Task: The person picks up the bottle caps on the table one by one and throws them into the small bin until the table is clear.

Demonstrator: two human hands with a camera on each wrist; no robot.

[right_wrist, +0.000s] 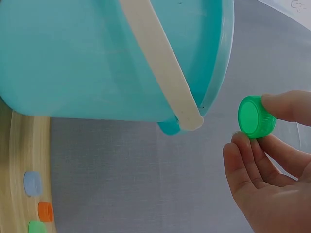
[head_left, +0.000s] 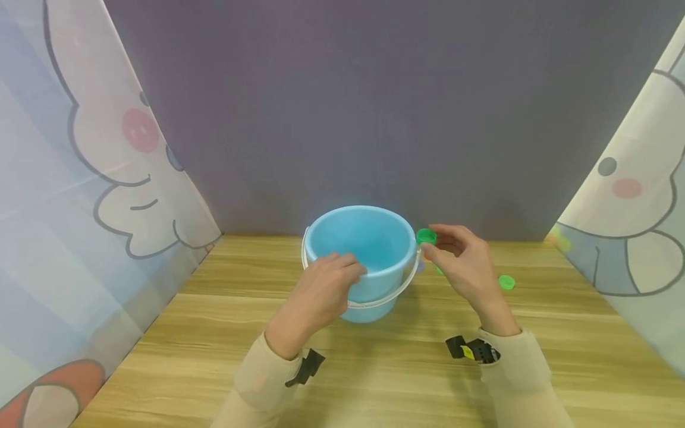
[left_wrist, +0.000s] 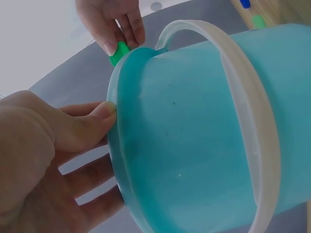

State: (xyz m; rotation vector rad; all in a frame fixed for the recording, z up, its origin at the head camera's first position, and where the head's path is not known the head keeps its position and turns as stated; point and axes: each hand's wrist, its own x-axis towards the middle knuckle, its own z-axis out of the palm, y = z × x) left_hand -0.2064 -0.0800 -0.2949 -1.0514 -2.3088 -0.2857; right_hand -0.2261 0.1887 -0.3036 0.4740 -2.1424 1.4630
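Flanking the bucket's [head_left: 377,288] open mouth [head_left: 355,232], left hand [head_left: 325,285] pinches its near rim [head_left: 384,273], right hand [head_left: 471,264] a green cap [right_wrist: 257,116].

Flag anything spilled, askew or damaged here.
Nothing stands out: blue bucket upright, white handle lowered, left hand gripping its rim, right hand pinching a green bottle cap beside it; no spill or damage shows.
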